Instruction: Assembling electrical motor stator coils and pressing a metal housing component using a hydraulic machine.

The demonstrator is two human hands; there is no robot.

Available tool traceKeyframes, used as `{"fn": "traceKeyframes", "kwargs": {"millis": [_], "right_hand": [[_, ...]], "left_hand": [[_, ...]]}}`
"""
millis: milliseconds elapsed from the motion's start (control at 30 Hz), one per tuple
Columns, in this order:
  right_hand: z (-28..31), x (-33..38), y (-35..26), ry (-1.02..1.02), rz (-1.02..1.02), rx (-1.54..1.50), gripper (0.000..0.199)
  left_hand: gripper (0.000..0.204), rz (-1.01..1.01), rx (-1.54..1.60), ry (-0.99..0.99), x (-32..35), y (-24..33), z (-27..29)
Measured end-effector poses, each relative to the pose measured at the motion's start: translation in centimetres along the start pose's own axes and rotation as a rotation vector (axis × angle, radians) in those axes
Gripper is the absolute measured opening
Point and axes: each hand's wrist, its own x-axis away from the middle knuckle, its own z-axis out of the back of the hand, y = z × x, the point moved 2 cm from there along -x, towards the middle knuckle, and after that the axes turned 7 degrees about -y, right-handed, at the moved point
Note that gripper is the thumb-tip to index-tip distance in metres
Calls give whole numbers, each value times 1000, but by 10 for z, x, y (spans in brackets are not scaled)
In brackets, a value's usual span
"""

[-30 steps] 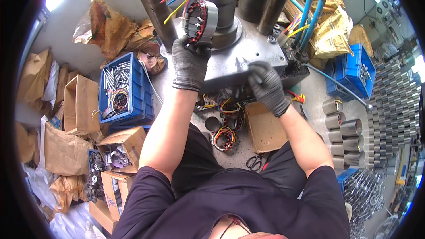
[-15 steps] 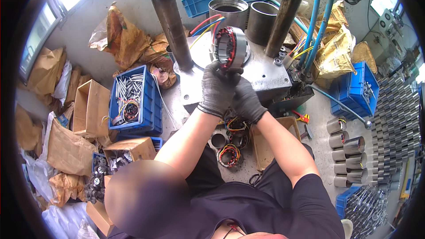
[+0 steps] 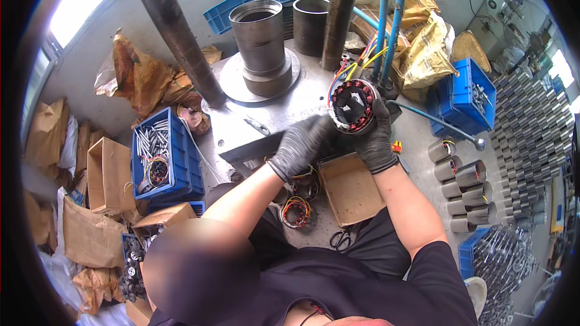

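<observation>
A motor stator point(image 3: 368, 122), a metal ring with red-bound windings inside and coloured lead wires, is gripped at its right side by my gloved right hand point(image 3: 376, 139). Its open end is turned up toward me, and the wires spread off its far side. My gloved left hand point(image 3: 302, 145) is just left of the stator, over the front edge of the metal press table point(image 3: 281, 118). Motion smears its fingers, so contact with the stator cannot be made out. A thick steel cylinder point(image 3: 258, 39) stands upright on a round plate point(image 3: 232, 78) on that table.
Two steel posts point(image 3: 178, 33) rise from the table, with a second cylinder point(image 3: 310, 27) behind. Below my hands are a cardboard box point(image 3: 353, 196), a wound stator point(image 3: 295, 212) and scissors point(image 3: 340, 240). Blue bins point(image 3: 193, 166) stand left; metal sleeves point(image 3: 470, 174) stand right.
The stator has moved right and tilted so its opening faces me. My left hand has dropped away from beside my right hand, to the left. The head view has shifted, uncovering the steel cylinder.
</observation>
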Motion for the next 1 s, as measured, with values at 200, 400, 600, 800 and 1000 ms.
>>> {"fn": "traceKeyframes", "kwargs": {"millis": [200, 400, 600, 800, 1000], "right_hand": [[9, 29, -13, -17, -128, 56, 67], [0, 39, -19, -45, -155, 71, 69], [3, 42, -23, -104, -205, 186, 66], [-7, 53, -10, -8, -277, 227, 75], [-22, 56, -16, -66, -249, 207, 77]], "left_hand": [[34, -233, 4, 303, -27, 1, 17], [27, -325, 208, 111, -30, -6, -4], [24, -679, -532, 152, -29, 12, -21], [24, -807, -546, 272, -25, 9, -20], [59, -411, 34, 192, -24, 15, -19]]}}
